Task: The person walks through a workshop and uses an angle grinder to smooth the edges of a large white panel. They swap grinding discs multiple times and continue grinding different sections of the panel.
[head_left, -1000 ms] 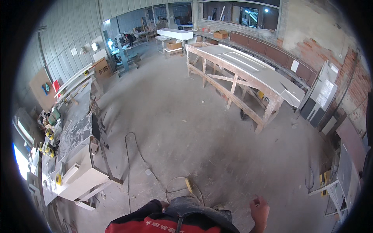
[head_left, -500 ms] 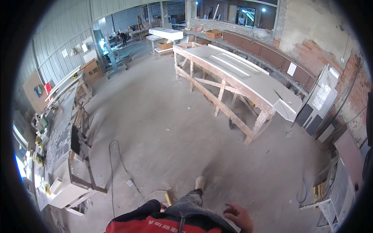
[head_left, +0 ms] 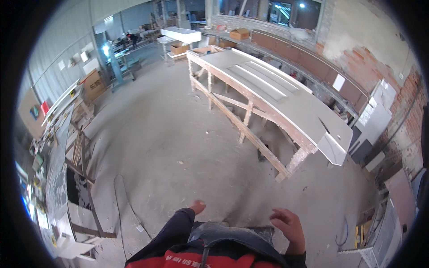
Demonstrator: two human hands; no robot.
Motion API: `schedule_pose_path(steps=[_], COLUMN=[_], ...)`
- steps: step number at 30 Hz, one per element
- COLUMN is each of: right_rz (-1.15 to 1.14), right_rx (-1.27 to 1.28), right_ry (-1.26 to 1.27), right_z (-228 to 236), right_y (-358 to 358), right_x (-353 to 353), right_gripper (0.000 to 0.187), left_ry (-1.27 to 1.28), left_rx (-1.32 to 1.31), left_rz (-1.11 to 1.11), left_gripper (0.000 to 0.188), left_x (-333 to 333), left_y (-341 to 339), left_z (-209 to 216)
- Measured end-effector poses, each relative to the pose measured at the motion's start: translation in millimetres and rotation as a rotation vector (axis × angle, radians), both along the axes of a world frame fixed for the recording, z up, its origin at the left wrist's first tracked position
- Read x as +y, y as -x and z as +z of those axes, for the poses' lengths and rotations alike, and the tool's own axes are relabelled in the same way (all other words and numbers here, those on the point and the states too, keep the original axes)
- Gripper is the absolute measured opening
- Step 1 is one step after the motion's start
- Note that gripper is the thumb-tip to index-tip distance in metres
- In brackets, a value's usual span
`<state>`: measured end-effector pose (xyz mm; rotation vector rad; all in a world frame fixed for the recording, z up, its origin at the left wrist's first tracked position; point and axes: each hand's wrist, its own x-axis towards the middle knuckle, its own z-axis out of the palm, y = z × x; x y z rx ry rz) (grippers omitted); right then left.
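Note:
My right hand [head_left: 288,225] hangs in the air in front of me, fingers loosely bent and apart, with nothing in it. My left hand [head_left: 198,206] is raised low in front, small in view and with its fingers mostly hidden, so its grip is unclear. Neither hand touches anything that I can see. Nearest ahead on the right stands a long wooden workbench [head_left: 243,118] splashed with white. On top of it lies a pale grey panel [head_left: 295,111] with raised rectangular moulding, and a thin dark tool [head_left: 322,125] rests near its close end.
A cluttered bench [head_left: 58,174] runs along the left. A looped cable [head_left: 117,192] lies on the concrete floor [head_left: 152,134]. White boards [head_left: 373,109] lean on the brick wall at right, above a low rack [head_left: 384,236]. Far back are cardboard boxes [head_left: 239,34] and a person [head_left: 132,40].
My body has moved forward, bringing the workbench closer. My left hand has swung forward into clearer view, and my right hand has risen slightly. The round object by my foot is out of sight.

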<state>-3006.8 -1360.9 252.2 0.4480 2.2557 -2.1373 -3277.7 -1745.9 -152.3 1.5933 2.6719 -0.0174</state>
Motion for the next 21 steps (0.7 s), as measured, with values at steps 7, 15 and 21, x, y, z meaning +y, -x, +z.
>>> schedule_pose_path(steps=[7,15,21], right_rz=[0.302,0.474,0.478], right_rx=[0.122,0.136,0.102], right_ry=[-0.021,-0.046,-0.117], right_z=[31,63,38], right_y=[137,227,254], right_x=[73,145,188], right_gripper=[0.041,0.04,0.041], left_ry=[-1.177,-1.329,-1.429], left_rx=[-1.173,-1.145,-1.185], left_rz=[0.57,-0.849,-0.952], left_gripper=[0.029,0.031,0.028], left_x=[139,237,293], left_y=[10,-15,-7], left_z=[374,607,603])
